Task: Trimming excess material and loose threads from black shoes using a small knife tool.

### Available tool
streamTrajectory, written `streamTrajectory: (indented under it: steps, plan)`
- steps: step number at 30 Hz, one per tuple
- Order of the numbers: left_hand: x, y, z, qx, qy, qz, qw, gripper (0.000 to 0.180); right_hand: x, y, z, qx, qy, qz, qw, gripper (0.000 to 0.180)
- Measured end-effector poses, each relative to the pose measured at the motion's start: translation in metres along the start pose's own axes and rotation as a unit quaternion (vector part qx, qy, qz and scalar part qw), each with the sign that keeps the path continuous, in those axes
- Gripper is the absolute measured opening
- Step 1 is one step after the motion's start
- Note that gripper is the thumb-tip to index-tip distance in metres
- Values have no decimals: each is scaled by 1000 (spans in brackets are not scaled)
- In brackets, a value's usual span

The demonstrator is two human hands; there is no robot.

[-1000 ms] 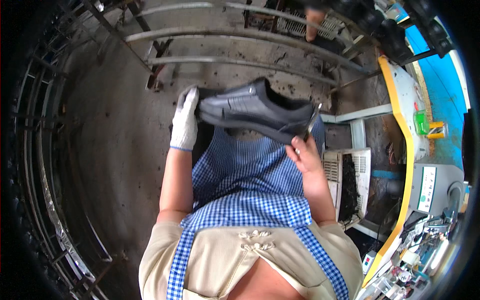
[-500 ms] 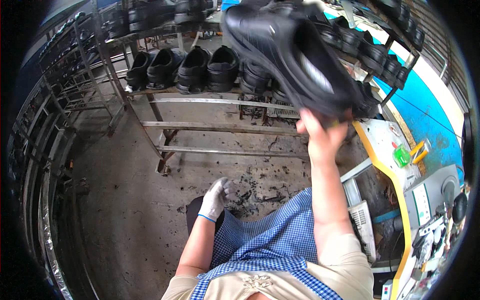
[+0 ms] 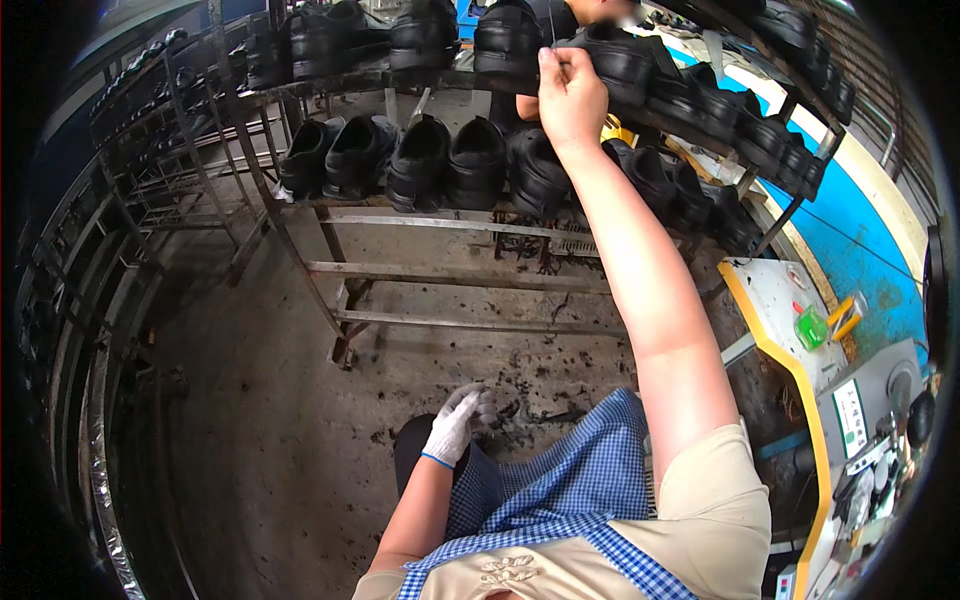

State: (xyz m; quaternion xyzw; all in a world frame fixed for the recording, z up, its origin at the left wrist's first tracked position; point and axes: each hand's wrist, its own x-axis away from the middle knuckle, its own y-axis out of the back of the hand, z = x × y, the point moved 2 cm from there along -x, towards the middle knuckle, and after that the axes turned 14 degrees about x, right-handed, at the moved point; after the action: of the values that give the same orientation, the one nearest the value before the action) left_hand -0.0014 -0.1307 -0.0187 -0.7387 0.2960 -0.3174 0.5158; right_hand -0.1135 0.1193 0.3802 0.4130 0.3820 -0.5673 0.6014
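My right hand is bare and stretched far forward to the upper shelf of a metal shoe rack. Its thumb and fingers are pinched together, and a thin dark line rises at the fingertips; what they hold, if anything, is too small to make out. Just left of it a black shoe stands heel toward me, and to its right is another black shoe. In a white knitted glove, my left hand is held low by my knee, fingers curled together around nothing visible.
Below, a lower shelf carries a row of black shoes. Behind the rack a person's dark sleeve shows. At right stands a yellow-edged workbench with a green container and a grey machine. More metal racks line the left.
The black shoe that my right hand held up in front of me has left it. That hand has moved forward and left to the upper shelf. My gloved left hand stays low.
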Motion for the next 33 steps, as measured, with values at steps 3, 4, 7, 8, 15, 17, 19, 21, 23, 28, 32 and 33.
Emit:
streamTrajectory:
  steps: [3, 4, 7, 8, 15, 17, 19, 21, 23, 28, 32, 33]
  plan:
    - [0, -10, 1, -38, 17, -41, 998, 32, -17, -14, 43, -12, 149, -1, 989, 30]
    - [-2, -7, 1, -42, 19, -41, 998, 32, -20, -24, 61, -7, 171, 3, 985, 31]
    - [-1, -4, -1, -67, 23, -49, 996, 32, -39, -48, 102, 86, 203, 137, 966, 67]
    - [1, -2, -3, -80, 15, -59, 995, 31, -46, -45, 121, 114, 151, 253, 949, 64]
    - [0, 15, -27, 13, 1, 1, 1000, 28, -15, -50, 98, 95, 261, 192, 941, 35]
    - [13, 6, -33, -29, -43, -47, 998, 22, 33, -5, 108, 31, 280, 211, 936, 34]
    - [17, 15, -42, 35, -18, 24, 999, 16, 89, 49, 110, -72, 285, 212, 932, 34]
    - [27, -3, -56, -3, -49, -48, 998, 23, 138, 109, 96, -127, 287, 245, 917, 28]
    - [44, -21, -74, 25, -135, -23, 990, 39, 183, 155, 83, -192, 279, 352, 873, 26]
    - [51, -47, -110, 8, -223, -70, 972, 47, 299, 193, 47, -263, 275, 639, 668, 22]
    - [50, -67, -81, -164, -301, -159, 926, 44, 319, 218, 19, -312, 155, 691, 634, 29]
    - [49, -66, -74, -164, -304, -148, 927, 44, 313, 222, 14, -362, 92, 674, 637, 29]
